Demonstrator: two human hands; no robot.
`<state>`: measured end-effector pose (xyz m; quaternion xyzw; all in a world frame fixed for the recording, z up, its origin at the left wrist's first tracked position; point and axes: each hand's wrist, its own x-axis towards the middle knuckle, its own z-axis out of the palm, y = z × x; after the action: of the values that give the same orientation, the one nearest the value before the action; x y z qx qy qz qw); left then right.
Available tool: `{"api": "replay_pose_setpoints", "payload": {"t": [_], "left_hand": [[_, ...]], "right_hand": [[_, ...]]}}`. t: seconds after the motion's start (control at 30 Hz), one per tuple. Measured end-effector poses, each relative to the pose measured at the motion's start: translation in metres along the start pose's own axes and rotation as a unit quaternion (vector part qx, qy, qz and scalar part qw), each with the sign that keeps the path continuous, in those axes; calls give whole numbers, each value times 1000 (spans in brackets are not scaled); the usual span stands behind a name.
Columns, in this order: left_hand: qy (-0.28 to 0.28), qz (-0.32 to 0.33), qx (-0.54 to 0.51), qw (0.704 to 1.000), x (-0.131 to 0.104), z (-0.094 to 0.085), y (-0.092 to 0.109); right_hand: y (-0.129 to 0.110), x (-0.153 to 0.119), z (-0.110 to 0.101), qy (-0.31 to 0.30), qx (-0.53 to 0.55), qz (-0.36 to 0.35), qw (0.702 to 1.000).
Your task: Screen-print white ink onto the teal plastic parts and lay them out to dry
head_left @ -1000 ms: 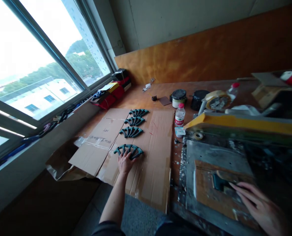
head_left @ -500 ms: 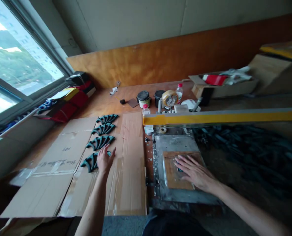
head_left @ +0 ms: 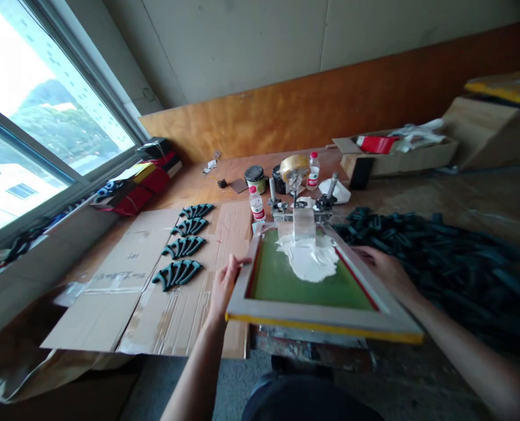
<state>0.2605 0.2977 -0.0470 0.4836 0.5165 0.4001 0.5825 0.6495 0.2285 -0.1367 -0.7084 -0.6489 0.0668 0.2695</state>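
Observation:
A screen printing frame [head_left: 330, 316] with a green mesh [head_left: 277, 283] lies tilted low in front of me. White ink [head_left: 315, 263] is pooled on the mesh around a clear squeegee [head_left: 304, 225]. My left hand [head_left: 225, 283] is closed at the frame's left edge, its thumb toward the rim. At the opposite edge, my right hand [head_left: 385, 269] grips the side, its fingers partly hidden. The board beneath the frame is covered from view. On the cardboard to the left, dark green curved pieces [head_left: 179, 275] lie in several fanned rows.
A large heap of dark green pieces [head_left: 430, 251] spreads on the right. Behind the frame stand a clamp [head_left: 325, 202], bottles [head_left: 256, 204], an ink tub [head_left: 255, 178] and a tape roll [head_left: 295, 166]. Flattened cardboard [head_left: 111, 292] covers the left side; an open carton [head_left: 411, 161] sits at back right.
The frame has swung down from its raised position, covering the wooden board. My left hand has left the curved pieces and my right hand has left the board; both now hold the frame's sides.

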Motion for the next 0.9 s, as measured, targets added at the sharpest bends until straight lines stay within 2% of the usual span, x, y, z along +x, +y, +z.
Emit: {"api": "replay_pose_setpoints", "payload": {"t": [0.07,0.17,0.23,0.3,0.4,0.53,0.6,0.67,0.73,0.8,0.87,0.9], "left_hand": [[-18,-61,46,997,-14,-7,-42],[-9,-90,135,987,-19,-7,-94],[4,-91,191,977,-14,-5,-116],[3,-90,224,970,-9,-4,-129],[-2,-93,239,966,-5,-6,-136],[0,-95,240,966,-5,-8,-139],[-4,-87,237,968,-6,-8,-139],[-3,-83,234,969,-6,-8,-139],[-1,-83,232,969,-6,-8,-138],[-6,-80,221,972,-6,-8,-136],[-13,-78,202,976,-7,-8,-135],[-16,-79,192,978,-7,-8,-134]], "right_hand": [[-14,21,-6,18,15,-18,1000],[-63,53,0,19,-25,-105,994],[-95,66,11,-29,-83,-147,985],[-115,66,22,-102,-114,-163,975],[-119,40,32,-157,-114,-184,964],[-102,-5,22,-178,-77,-289,937],[-96,-11,12,-218,-50,-334,916],[-96,-7,6,-252,-29,-335,907],[-98,-2,8,-229,-22,-304,924],[-100,-7,15,-164,-25,-291,942],[-99,-21,22,-118,-25,-318,940],[-98,-29,23,-115,-21,-337,934]]}}
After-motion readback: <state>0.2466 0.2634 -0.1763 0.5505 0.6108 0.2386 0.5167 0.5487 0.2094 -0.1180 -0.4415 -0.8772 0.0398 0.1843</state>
